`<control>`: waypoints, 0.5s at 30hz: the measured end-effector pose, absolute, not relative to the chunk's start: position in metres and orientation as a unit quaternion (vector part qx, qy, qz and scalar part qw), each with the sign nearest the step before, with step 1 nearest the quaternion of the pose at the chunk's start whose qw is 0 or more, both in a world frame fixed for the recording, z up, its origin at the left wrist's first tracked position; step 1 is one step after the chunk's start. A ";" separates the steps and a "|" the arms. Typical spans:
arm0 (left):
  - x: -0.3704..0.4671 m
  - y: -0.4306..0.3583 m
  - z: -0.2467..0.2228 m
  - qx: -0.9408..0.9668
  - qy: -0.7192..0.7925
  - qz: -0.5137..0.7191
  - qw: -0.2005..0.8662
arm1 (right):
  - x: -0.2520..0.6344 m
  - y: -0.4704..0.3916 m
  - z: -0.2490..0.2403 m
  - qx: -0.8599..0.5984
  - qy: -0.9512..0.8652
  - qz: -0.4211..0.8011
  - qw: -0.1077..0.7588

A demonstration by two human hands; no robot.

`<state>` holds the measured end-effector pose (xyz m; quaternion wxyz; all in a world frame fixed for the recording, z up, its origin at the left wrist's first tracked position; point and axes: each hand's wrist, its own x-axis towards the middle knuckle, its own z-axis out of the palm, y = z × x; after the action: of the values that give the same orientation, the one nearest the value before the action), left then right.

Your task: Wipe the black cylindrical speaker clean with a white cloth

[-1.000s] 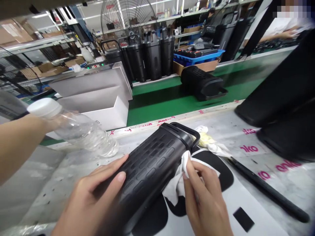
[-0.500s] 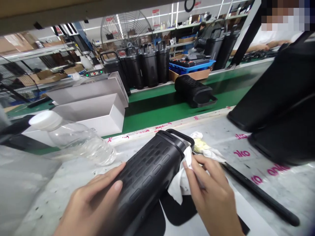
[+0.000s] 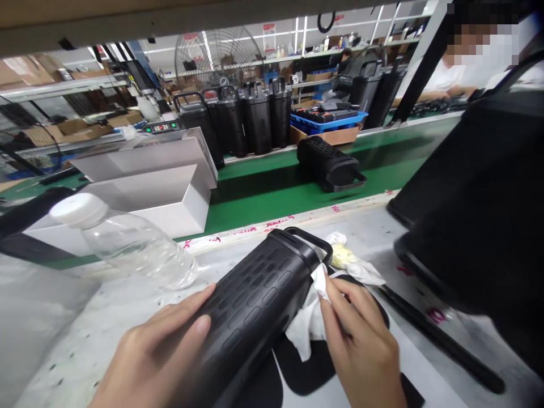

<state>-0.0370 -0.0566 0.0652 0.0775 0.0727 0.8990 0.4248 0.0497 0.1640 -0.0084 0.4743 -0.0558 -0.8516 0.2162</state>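
— What's changing on your side?

— I'm pressing the white cloth (image 3: 309, 317) with my right hand (image 3: 361, 345), fingers pinched on it, and it's sitting a touch lower on the black speaker (image 3: 255, 306) than a second ago — just under the handle end.

— And the left?

— My left hand (image 3: 157, 351) is lying flat and open along the speaker's grille, still steadying it on the bench (image 3: 85, 334) beside the clear bottle (image 3: 131, 243).

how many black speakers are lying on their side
2: one black speaker under the left hand on the bench, another speaker on the green belt. Upright ones stand behind.
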 end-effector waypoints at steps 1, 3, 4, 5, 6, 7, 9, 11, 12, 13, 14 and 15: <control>-0.038 -0.058 0.065 0.072 0.898 0.428 0.078 | 0.049 0.164 -0.008 -0.054 -0.852 0.220 0.472; -0.042 -0.062 0.063 0.083 0.900 0.420 0.083 | 0.048 0.165 -0.007 -0.056 -0.854 0.222 0.467; -0.045 -0.066 0.061 0.099 0.905 0.405 0.088 | 0.048 0.165 -0.007 -0.060 -0.854 0.222 0.466; -0.049 -0.070 0.059 0.119 0.911 0.384 0.092 | 0.048 0.166 -0.007 -0.064 -0.854 0.220 0.468; -0.052 -0.074 0.057 0.142 0.917 0.360 0.093 | 0.048 0.167 -0.006 -0.068 -0.852 0.216 0.471; -0.056 -0.078 0.056 0.167 0.921 0.339 0.093 | 0.048 0.167 -0.007 -0.070 -0.851 0.212 0.475; -0.059 -0.083 0.054 0.202 0.923 0.317 0.078 | 0.049 0.168 -0.009 -0.071 -0.850 0.203 0.481; -0.058 -0.083 0.053 0.216 0.921 0.320 0.061 | 0.050 0.167 -0.012 -0.071 -0.855 0.201 0.473; -0.055 -0.080 0.054 0.209 0.919 0.330 0.053 | 0.051 0.167 -0.014 -0.071 -0.858 0.205 0.465; -0.051 -0.077 0.055 0.192 0.917 0.347 0.048 | 0.052 0.166 -0.015 -0.071 -0.861 0.210 0.457; -0.047 -0.073 0.056 0.170 0.913 0.367 0.044 | 0.052 0.166 -0.016 -0.072 -0.863 0.216 0.451; -0.043 -0.069 0.057 0.147 0.909 0.388 0.044 | 0.053 0.165 -0.016 -0.073 -0.863 0.222 0.447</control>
<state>-0.0430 -0.0690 0.0568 0.0441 0.1467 0.9089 0.3880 0.0529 0.1651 -0.0161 0.4471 -0.0729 -0.8634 0.2220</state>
